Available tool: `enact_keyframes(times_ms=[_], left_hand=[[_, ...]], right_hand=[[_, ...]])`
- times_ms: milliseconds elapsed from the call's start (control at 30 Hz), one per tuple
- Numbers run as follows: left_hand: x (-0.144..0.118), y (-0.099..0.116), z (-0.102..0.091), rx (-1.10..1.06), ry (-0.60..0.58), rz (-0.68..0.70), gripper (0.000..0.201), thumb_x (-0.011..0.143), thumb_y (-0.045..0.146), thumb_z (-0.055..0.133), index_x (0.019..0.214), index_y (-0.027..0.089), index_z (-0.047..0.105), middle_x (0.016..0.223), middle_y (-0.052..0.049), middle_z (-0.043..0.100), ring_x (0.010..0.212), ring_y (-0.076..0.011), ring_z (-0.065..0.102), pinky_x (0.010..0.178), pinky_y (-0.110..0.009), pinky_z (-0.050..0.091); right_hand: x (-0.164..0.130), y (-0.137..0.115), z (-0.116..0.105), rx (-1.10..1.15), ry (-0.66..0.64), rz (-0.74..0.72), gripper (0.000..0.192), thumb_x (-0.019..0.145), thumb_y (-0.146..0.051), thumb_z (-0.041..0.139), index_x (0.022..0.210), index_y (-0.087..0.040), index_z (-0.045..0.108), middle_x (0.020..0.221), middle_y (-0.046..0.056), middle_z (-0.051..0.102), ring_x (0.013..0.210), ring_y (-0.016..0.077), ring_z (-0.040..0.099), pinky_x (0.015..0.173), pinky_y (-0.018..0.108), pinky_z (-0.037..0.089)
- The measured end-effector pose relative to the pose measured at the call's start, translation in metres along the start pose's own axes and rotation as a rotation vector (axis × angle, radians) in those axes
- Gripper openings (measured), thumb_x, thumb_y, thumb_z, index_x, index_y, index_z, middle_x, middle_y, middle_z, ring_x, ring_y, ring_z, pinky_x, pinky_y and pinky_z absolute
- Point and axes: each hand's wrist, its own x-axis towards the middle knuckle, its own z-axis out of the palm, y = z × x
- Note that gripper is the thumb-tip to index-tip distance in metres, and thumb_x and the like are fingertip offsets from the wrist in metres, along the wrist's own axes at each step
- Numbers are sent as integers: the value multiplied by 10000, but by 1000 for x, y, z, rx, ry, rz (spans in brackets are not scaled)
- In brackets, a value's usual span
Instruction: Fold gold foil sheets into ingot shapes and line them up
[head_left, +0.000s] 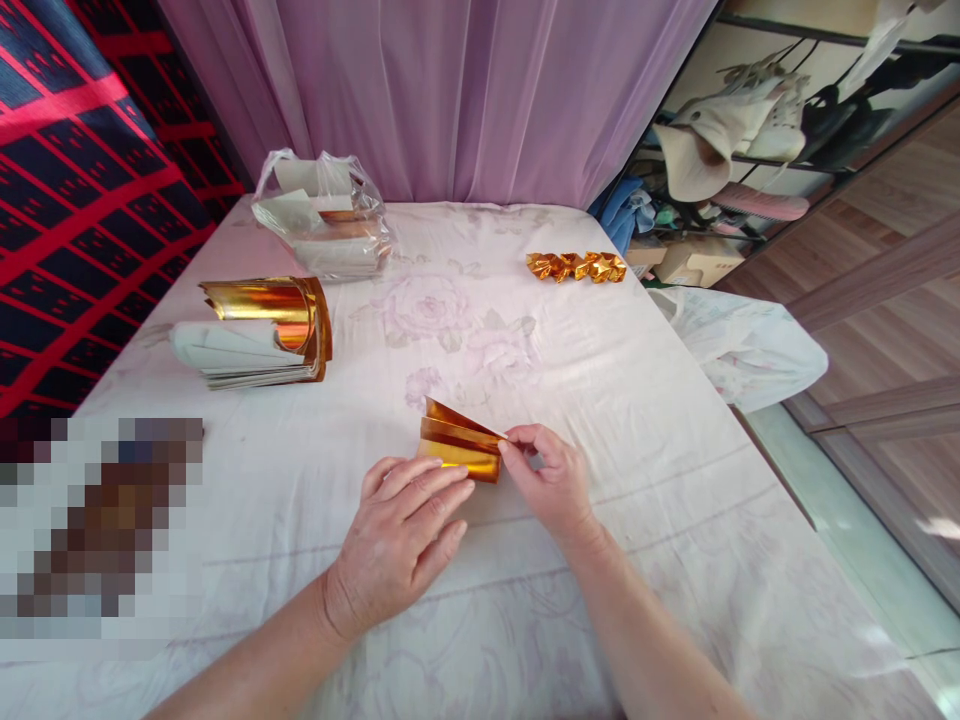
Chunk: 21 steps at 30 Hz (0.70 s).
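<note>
A sheet of gold foil paper (469, 455) with folds in it lies on the tablecloth in front of me, its upper flap raised at the left. My right hand (551, 475) pinches the paper's right corner between thumb and forefinger. Stretched nearly flat, the fingers of my left hand (409, 530) rest on the lower left edge of the same paper. Farther left stands a curled stack of gold foil paper (262, 300) with white backing. At the table's far right is a row of folded gold foil pieces (576, 267).
A clear plastic bag (322, 235) with paper inside sits at the back left. The floral tablecloth (480, 330) covers the table up to a purple curtain (442, 100). Shelves with shoes (780, 125) and a cap (697, 145) stand right. A white bag (750, 345) hangs beside the table's right edge.
</note>
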Motion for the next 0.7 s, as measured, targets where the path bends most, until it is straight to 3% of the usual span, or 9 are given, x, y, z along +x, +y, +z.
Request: enact_keyframes(times_ms=[167,300,700], left_hand=[[-3,-3,7,18,-85,-107,403,980,339,484,1352,213,572,1284,-68,680,1184,-259,573,977,-417,400],[-4,-4,9,29,-93,-137,403,991,351,466,1351,205,575,1279,-76,683,1190,-269,573,979,-437,398],[-3,-7,11,-17,-58,-150,373,999,327,450,1309,176,593,1177,-92,720,1160,-265,594,921,-412,446]], right_hand=[[-1,-8,1,50,-84,-115,82,893,-175,587,861,-219,648,773,6,723,690,134,674,674,244,541],[-3,-11,3,85,-118,-159,105,892,-147,603,939,-224,657,867,18,752,813,150,708,763,272,558],[-2,-22,8,214,-168,-275,232,925,-86,523,1013,-247,664,939,24,755,897,157,699,827,330,576]])
